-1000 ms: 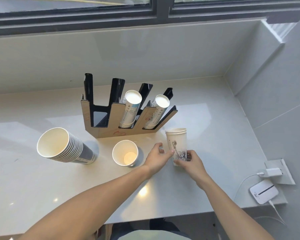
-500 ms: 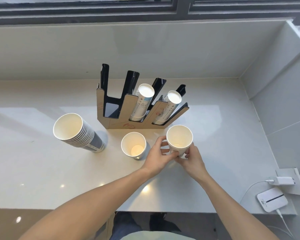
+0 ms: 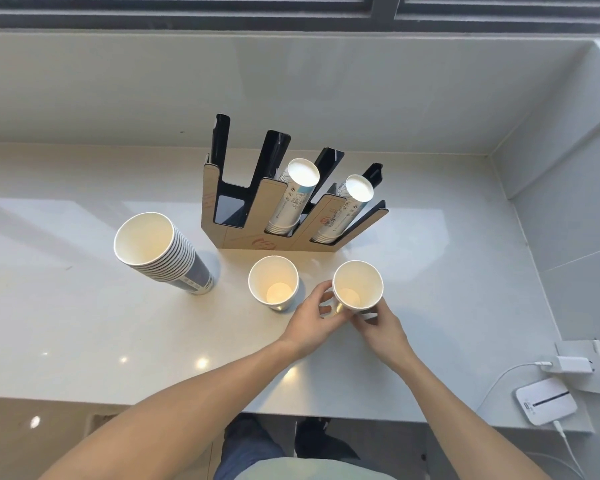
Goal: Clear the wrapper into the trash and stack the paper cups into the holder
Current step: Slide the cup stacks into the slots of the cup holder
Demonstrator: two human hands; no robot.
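Both the left hand (image 3: 311, 319) and the right hand (image 3: 382, 326) close their fingers round an upright paper cup (image 3: 357, 287) near the counter (image 3: 84, 327)'s front edge, before the cup holder (image 3: 284, 216).

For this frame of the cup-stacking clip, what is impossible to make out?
Head view only:
- Held cup: lower wall and base hidden by the left hand and right hand; whether it is one cup or several nested is unclear.
- Wrapper and trash: neither in frame.
- Cup holder: print on its front too small to read.
- Tall stack: label too small to read.
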